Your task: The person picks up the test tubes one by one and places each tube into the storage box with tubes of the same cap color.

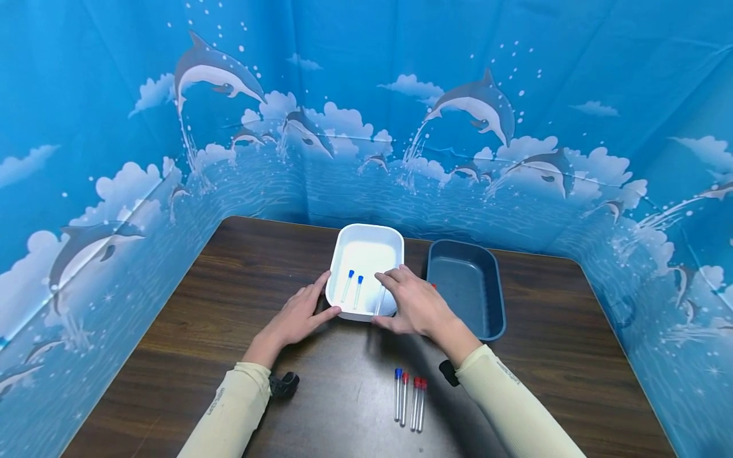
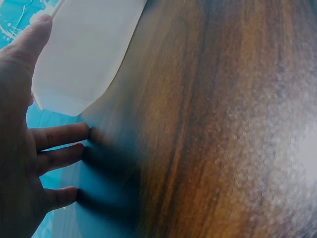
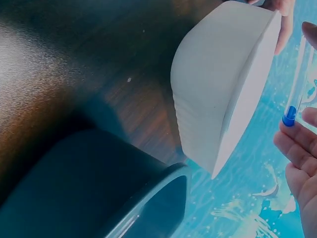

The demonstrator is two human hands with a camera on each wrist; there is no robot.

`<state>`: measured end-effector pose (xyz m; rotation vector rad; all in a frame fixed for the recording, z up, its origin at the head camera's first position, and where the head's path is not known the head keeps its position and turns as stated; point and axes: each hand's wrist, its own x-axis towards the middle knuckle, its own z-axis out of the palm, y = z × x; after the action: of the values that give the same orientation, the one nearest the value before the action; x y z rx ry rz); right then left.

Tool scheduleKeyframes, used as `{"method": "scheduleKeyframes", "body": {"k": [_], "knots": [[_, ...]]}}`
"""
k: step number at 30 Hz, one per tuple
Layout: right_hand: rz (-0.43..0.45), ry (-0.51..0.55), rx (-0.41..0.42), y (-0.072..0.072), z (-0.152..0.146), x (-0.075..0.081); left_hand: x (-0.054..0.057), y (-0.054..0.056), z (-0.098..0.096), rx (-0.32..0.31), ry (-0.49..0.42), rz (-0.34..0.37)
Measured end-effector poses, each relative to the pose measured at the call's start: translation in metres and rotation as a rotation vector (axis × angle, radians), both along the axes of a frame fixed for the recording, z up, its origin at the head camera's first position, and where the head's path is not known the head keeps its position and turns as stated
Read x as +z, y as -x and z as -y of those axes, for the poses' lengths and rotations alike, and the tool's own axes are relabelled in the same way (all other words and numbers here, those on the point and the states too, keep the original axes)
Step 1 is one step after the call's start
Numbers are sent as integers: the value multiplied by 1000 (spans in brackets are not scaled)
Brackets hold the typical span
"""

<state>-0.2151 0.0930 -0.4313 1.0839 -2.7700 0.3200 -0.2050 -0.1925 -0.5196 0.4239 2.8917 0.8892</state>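
My right hand (image 1: 420, 305) pinches a test tube (image 3: 298, 74) with a blue cap (image 3: 290, 117) over the near right part of a white tray (image 1: 368, 233). In the right wrist view one end of the tube meets the thumb side and the cap sits at the fingertips. Two blue-capped test tubes (image 1: 358, 291) lie inside the white tray. My left hand (image 1: 294, 316) rests at the tray's near left corner, its fingers spread and fairly straight. In the left wrist view the thumb (image 2: 37, 37) lies against the tray's side.
Right of the white tray stands a dark blue-grey tray (image 1: 466, 289); a red cap (image 1: 433, 286) shows at its left edge. Nearer me, several test tubes (image 1: 410, 401) with red and blue caps lie on the wooden table (image 1: 550, 356). A dolphin-printed curtain (image 1: 355, 57) surrounds the table's far sides.
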Motion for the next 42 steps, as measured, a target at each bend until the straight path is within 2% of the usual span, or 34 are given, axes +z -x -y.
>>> {"method": "scheduleKeyframes", "body": {"k": [9,21,29,42], "knots": [[3,-18,-7,13,7,-4,2,-3,-1,5,-15,-2],[52,-37,-72,25,13,-14,3,0,0,1,-14,-6],[110,-68,-88,35,21,-21,2,-1,0,3,-15,19],[213,-105,-115,41,30,-31,1,-2,-1,-1,-13,-3]]}}
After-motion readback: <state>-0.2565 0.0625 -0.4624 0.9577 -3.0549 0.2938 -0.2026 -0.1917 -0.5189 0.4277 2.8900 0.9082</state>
